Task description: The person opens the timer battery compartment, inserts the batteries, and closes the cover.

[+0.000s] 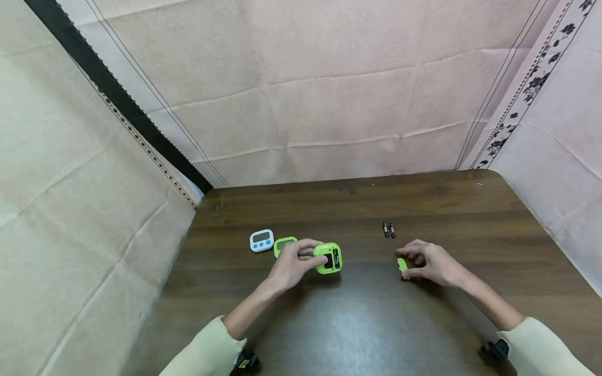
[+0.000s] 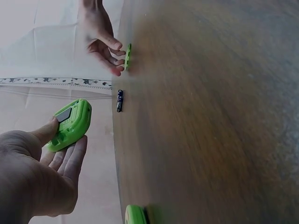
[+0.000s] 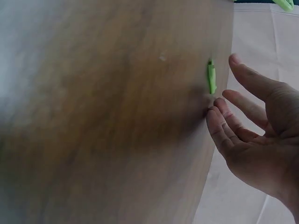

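Observation:
My left hand (image 1: 292,265) grips a lime-green digital timer (image 1: 329,249) between thumb and fingers, above the table. Its back faces up and shows an uncovered battery compartment with a dark battery-like strip at the right. At the right, a small green battery cover (image 1: 402,265) lies on the table. The right hand (image 1: 435,264) is around it, thumb on the near side and fingers on the far side. In the right wrist view a gap shows between those fingertips (image 3: 235,59) and the cover (image 3: 211,79).
Two small dark batteries (image 1: 389,230) lie side by side beyond the right hand. Left of the left hand are a white timer (image 1: 261,240) and a second green timer (image 1: 284,243), partly hidden by that hand. Cloth (image 1: 329,104) hangs behind the wooden table (image 1: 357,324).

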Tool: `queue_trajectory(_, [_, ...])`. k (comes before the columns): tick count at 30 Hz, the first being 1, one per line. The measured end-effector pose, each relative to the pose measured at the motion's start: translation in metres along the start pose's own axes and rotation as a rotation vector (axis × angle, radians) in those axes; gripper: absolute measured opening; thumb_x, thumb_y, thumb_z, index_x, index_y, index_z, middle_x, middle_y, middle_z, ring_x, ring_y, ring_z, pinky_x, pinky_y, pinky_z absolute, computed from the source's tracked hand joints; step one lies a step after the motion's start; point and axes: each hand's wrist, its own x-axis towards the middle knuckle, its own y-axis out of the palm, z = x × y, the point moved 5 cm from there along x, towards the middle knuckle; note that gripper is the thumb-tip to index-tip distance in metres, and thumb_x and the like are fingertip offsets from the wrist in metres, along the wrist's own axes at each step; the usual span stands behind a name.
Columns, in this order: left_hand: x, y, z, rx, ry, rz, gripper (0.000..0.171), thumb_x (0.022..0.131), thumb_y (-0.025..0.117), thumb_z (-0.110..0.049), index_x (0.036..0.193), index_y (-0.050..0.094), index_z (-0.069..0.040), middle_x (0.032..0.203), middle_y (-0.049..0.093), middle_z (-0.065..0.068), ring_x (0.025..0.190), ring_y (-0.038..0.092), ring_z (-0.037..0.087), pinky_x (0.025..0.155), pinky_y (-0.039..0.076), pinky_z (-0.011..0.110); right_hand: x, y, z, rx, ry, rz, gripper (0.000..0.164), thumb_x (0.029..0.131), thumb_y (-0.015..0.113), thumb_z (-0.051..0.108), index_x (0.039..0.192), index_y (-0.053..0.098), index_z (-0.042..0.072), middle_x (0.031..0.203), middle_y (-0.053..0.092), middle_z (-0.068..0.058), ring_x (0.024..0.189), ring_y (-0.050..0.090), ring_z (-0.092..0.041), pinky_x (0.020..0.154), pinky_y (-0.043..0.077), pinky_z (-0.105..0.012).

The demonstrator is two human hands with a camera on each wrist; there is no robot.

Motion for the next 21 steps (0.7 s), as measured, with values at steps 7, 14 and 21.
queue_trajectory(7, [-0.0001, -0.0013, 0.0000, 0.005, 0.013, 0.000, 0.034, 0.095, 0.082, -0.014, 0.127, 0.074, -0.004, 0.110, 0.080, 0.011, 0.104, 0.077, 0.025, 0.088, 0.063, 0.033, -0.0064, 0.0021, -0.0023, -0.124, -0.039, -0.021, 0.048, 0.082, 0.094, 0.016, 0.123, 0.076, 0.000, 0.116, 0.066, -0.009, 0.087, 0.066, -0.015, 0.074, 0.058, -0.036])
queue_trajectory(14, [0.0000, -0.0006, -0.0001, 0.000, 0.012, 0.012, 0.034, 0.096, 0.082, -0.013, 0.127, 0.073, -0.003, 0.112, 0.080, 0.012, 0.105, 0.077, 0.026, 0.087, 0.063, 0.033, -0.0052, 0.0042, -0.0027, -0.138, -0.048, -0.035, 0.042, 0.079, 0.096, 0.013, 0.116, 0.077, 0.006, 0.113, 0.065, -0.006, 0.090, 0.062, -0.017, 0.074, 0.057, -0.035])
queue_trajectory(21, [-0.0010, 0.0008, -0.0017, 0.008, 0.011, 0.014, 0.032, 0.096, 0.082, -0.013, 0.126, 0.074, -0.004, 0.112, 0.080, 0.011, 0.104, 0.077, 0.025, 0.087, 0.064, 0.033, -0.0024, 0.0044, 0.0017, -0.089, -0.068, -0.008, 0.046, 0.074, 0.098, 0.007, 0.110, 0.070, 0.006, 0.105, 0.063, -0.003, 0.088, 0.057, -0.019, 0.070, 0.056, -0.031])
